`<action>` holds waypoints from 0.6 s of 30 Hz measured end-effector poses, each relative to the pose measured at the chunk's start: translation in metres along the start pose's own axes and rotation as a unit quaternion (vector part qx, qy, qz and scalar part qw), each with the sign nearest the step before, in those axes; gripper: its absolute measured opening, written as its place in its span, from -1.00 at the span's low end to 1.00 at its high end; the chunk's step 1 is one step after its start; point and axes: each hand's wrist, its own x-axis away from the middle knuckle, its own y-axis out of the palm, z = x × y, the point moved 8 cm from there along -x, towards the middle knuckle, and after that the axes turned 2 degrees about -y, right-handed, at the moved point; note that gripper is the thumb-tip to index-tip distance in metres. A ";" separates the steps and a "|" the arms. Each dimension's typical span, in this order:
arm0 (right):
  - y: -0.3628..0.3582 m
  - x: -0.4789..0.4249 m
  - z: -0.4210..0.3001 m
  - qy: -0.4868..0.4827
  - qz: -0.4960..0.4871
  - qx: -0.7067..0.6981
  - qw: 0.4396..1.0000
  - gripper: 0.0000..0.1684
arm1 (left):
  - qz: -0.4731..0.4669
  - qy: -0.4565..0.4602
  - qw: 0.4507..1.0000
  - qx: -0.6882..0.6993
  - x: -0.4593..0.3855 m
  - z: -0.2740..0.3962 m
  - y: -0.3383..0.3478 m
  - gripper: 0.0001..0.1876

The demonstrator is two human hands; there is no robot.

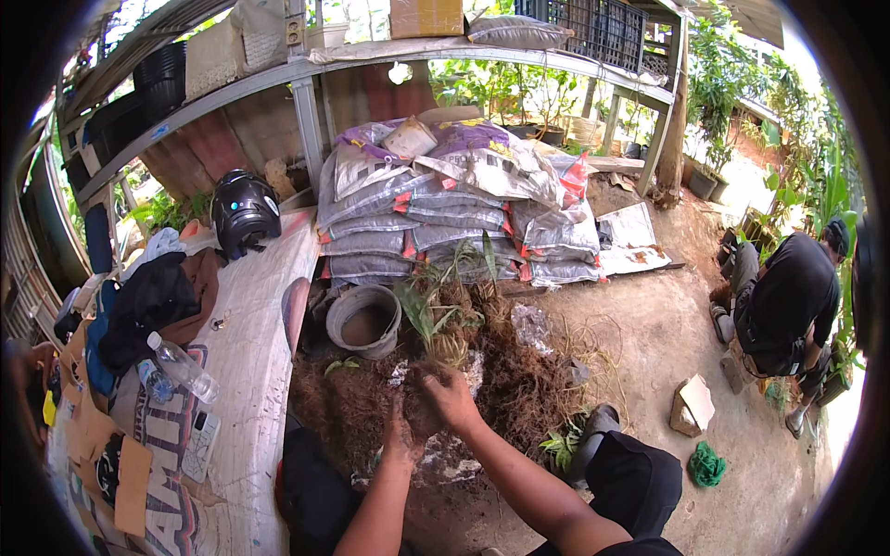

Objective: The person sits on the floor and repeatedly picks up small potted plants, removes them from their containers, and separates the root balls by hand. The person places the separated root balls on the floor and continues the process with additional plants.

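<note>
Both my hands are on a dark root ball [419,411] low in front of me. My left hand [401,429] cups its near left side, and my right hand [448,396] lies over its right side with bent fingers. The underside of the clump is hidden. Around it spreads a heap of brown fibrous roots [528,396]. Just beyond my hands stands a plant with long green leaves [419,316] and a pale, rooty base. A grey plastic pot [363,321] holding murky brown contents stands behind and to the left. Crumpled clear plastic [532,326] lies on the heap's far right.
Stacked filled sacks [445,208] stand behind the heap. On the left, a banner-covered surface [254,333] bears a black helmet [245,212], plastic bottles [184,368] and a phone [201,445]. Right are a block [692,406], green twine [707,464] and a bent-over person [789,299].
</note>
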 end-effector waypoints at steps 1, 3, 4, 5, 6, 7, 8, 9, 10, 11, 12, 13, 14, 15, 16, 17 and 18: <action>-0.002 -0.001 0.006 0.016 0.001 -0.012 1.000 -0.57 | -0.025 0.000 1.000 0.011 -0.006 -0.003 -0.002 -0.33; -0.006 -0.006 0.028 0.050 0.000 -0.037 0.998 -0.57 | -0.051 -0.008 0.998 0.027 -0.011 -0.009 -0.006 -0.35; -0.010 -0.006 0.034 0.038 0.027 -0.005 0.999 -0.57 | -0.053 -0.016 0.998 0.033 -0.010 -0.010 -0.004 -0.35; -0.011 -0.005 0.040 0.025 0.053 0.027 0.998 -0.57 | -0.054 -0.023 0.997 0.039 -0.009 -0.011 -0.003 -0.36; -0.015 -0.005 0.045 0.014 0.080 0.059 0.995 -0.57 | -0.057 -0.027 0.997 0.035 -0.005 -0.008 0.004 -0.35; -0.017 -0.007 0.054 0.025 0.076 0.040 0.996 -0.56 | -0.060 -0.031 0.997 0.030 -0.002 -0.005 0.011 -0.35; -0.019 -0.010 0.062 0.035 0.072 0.020 0.997 -0.56 | -0.064 -0.036 0.997 0.026 0.002 -0.002 0.019 -0.35; -0.018 -0.013 0.067 0.046 0.065 -0.001 0.997 -0.55 | -0.056 -0.041 0.996 0.049 0.009 0.005 0.028 -0.36; -0.012 -0.011 0.053 0.059 0.053 -0.019 0.997 -0.55 | -0.044 -0.045 0.995 0.073 0.017 0.014 0.035 -0.36; -0.008 -0.008 0.038 0.072 0.041 -0.038 0.996 -0.55 | -0.032 -0.048 0.994 0.097 0.021 0.018 0.036 -0.37; -0.005 -0.005 0.023 0.083 0.031 -0.055 0.995 -0.55 | -0.036 -0.037 0.994 0.092 0.018 0.018 0.032 -0.36; -0.008 -0.005 0.022 0.071 0.039 -0.032 0.996 -0.55 | -0.043 -0.029 0.995 0.087 0.011 0.014 0.026 -0.35; -0.009 -0.005 0.022 0.059 0.047 -0.009 0.997 -0.55 | -0.049 -0.020 0.995 0.081 0.007 0.009 0.020 -0.34; -0.009 -0.006 0.022 0.047 0.054 0.014 0.997 -0.56 | -0.044 -0.014 0.997 0.068 0.007 0.009 0.020 -0.36; -0.008 -0.006 0.024 0.045 0.048 0.002 0.998 -0.57 | -0.039 -0.008 0.998 0.055 0.007 0.008 0.020 -0.37; -0.007 -0.006 0.025 0.043 0.043 -0.009 0.998 -0.59 | -0.034 -0.002 0.999 0.042 0.006 0.007 0.020 -0.39; -0.006 -0.005 0.027 0.042 0.037 -0.021 0.998 -0.60 | -0.037 -0.008 0.998 0.059 0.006 0.004 0.018 -0.40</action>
